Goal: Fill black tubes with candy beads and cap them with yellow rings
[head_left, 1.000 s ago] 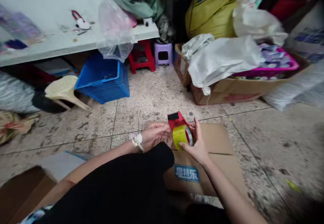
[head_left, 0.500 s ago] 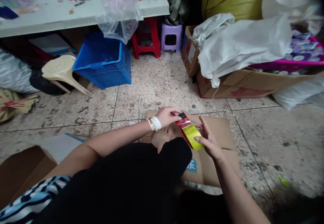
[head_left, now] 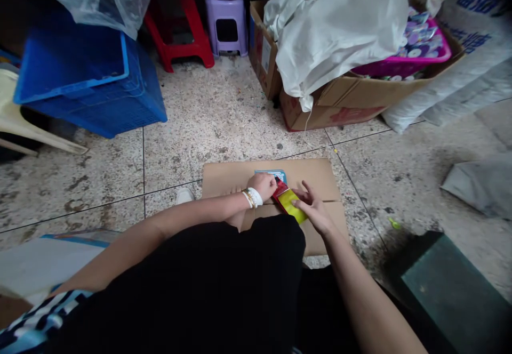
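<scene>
- Head view: one red tape dispenser [head_left: 281, 190], one roll of yellow tape [head_left: 290, 206], over one piece of cardboard [head_left: 316, 175].
- My right hand [head_left: 316, 210]: holding the dispenser, thumb on tape, other fingers spread.
- My left hand [head_left: 264, 185]: curled at its red end; I cannot tell what it pinches.
- Beyond: one blue crate [head_left: 106, 110], one red stool [head_left: 188, 50], one purple stool [head_left: 226, 10].
- Speckled floor [head_left: 224, 125] separates cardboard's far edge from crate.

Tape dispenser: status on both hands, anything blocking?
Right hand holds tape dispenser, thumb on yellow roll. Left hand at its red end, grip unclear. Carton below; black clothing hides part of it.
</scene>
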`<state>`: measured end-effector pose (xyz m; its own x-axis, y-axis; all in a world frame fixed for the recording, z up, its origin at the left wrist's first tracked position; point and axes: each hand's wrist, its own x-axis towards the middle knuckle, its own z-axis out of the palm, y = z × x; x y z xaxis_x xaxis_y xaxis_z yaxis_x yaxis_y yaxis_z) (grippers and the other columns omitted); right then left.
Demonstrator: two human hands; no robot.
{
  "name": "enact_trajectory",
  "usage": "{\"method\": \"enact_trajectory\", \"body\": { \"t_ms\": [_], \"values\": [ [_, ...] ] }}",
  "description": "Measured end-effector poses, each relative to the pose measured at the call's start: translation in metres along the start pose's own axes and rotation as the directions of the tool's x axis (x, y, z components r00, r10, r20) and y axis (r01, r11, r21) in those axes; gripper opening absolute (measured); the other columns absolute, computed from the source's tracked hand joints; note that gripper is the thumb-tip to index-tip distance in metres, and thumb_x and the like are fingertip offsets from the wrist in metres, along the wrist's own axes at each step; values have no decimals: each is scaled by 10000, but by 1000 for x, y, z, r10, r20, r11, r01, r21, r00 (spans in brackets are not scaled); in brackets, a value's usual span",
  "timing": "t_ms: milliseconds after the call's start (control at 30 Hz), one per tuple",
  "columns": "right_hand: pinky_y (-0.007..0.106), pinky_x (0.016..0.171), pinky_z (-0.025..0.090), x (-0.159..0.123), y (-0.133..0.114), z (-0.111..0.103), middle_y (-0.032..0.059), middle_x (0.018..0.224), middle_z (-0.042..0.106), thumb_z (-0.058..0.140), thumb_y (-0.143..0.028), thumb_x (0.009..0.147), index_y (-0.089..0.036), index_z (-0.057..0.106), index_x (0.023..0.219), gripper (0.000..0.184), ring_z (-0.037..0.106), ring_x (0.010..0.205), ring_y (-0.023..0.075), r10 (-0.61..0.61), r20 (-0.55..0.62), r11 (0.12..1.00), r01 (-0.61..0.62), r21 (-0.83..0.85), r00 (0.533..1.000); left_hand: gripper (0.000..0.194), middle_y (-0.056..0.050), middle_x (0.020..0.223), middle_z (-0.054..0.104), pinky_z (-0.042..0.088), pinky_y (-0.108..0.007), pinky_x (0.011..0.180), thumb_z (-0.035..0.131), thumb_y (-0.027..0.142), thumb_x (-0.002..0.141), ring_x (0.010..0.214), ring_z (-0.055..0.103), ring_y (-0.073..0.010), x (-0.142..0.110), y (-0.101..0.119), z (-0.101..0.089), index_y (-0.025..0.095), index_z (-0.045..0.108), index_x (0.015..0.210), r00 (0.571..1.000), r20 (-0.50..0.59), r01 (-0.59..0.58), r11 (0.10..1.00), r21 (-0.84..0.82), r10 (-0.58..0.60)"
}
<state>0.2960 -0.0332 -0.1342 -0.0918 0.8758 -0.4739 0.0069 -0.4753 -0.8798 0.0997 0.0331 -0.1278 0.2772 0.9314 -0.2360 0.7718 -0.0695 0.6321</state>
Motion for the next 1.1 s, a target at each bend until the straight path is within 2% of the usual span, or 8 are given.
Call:
{"method": "enact_trajectory", "body": {
  "t_ms": [133, 300, 367, 467, 600, 767, 1000, 1100],
  "values": [
    [480, 1081, 396, -1, 3, -12, 182, 1376, 517, 702, -556, 740, -194, 258, 1509, 959, 500, 1280, 290, -25, 62, 989, 34, -146, 998, 99, -26, 728, 694, 451, -277, 745, 607, 160, 728, 715, 606, -166, 6, -5, 1, 176, 700, 699, 998, 31, 62, 998, -27, -62],
    [506, 1124, 324, -13, 3, -21, 159, 1533, 307, 817, -512, 627, -236, 42, 1553, 1239, 337, 1395, 314, -185, 153, 817, 238, -525, 971, 54, 23, 613, 657, 419, -227, 582, 672, 187, 689, 579, 557, -121, 20, -24, 2, 177, 708, 650, 972, 162, 189, 977, -101, -171],
    [508, 1084, 375, -16, 1, -16, 154, 1488, 386, 820, -465, 625, -247, 32, 1551, 1235, 429, 1332, 330, -186, 136, 771, 230, -593, 973, 66, 31, 563, 630, 380, -221, 516, 676, 185, 683, 519, 521, -107, 26, -31, 4, 173, 704, 624, 954, 208, 242, 963, -120, -214],
    [522, 928, 483, -17, -1, -8, 155, 1285, 582, 771, -396, 669, -238, 138, 1534, 1084, 618, 1084, 356, -121, 29, 701, 106, -706, 992, 128, 31, 506, 588, 340, -224, 479, 690, 226, 686, 470, 479, -96, 32, -35, 9, 164, 684, 575, 938, 235, 288, 949, -127, -253],
    [473, 903, 497, -14, 7, -6, 151, 1285, 578, 728, -330, 685, -219, 287, 1462, 901, 628, 1055, 327, -182, 29, 741, 157, -653, 983, 226, 36, 505, 574, 340, -222, 484, 767, 357, 638, 486, 472, -94, 31, -31, 12, 167, 666, 571, 939, 214, 303, 943, -138, -270],
    [453, 920, 490, -10, 17, -10, 128, 1289, 575, 730, -302, 672, -220, 367, 1385, 805, 611, 1077, 309, -294, 31, 769, 255, -586, 955, 150, 43, 547, 596, 368, -213, 510, 778, 239, 627, 508, 478, -84, 29, -29, 13, 162, 655, 587, 944, 191, 301, 937, -175, -268],
    [373, 765, 527, -7, 6, -19, 82, 1040, 672, 742, -328, 683, -208, 497, 1177, 564, 653, 872, 254, -266, 67, 810, 261, -525, 962, 245, 63, 543, 510, 386, -203, 491, 687, 271, 816, 464, 435, -65, 24, -35, 14, 127, 578, 650, 926, 230, 343, 922, -181, -299],
    [367, 730, 522, -4, 8, -20, 67, 977, 678, 744, -333, 686, -205, 507, 1146, 532, 652, 822, 246, -258, 85, 796, 262, -545, 962, 228, 50, 559, 516, 420, -217, 526, 675, 253, 817, 500, 467, -77, 18, -32, 12, 133, 573, 651, 934, 191, 336, 924, -181, -302]
  ]
}}
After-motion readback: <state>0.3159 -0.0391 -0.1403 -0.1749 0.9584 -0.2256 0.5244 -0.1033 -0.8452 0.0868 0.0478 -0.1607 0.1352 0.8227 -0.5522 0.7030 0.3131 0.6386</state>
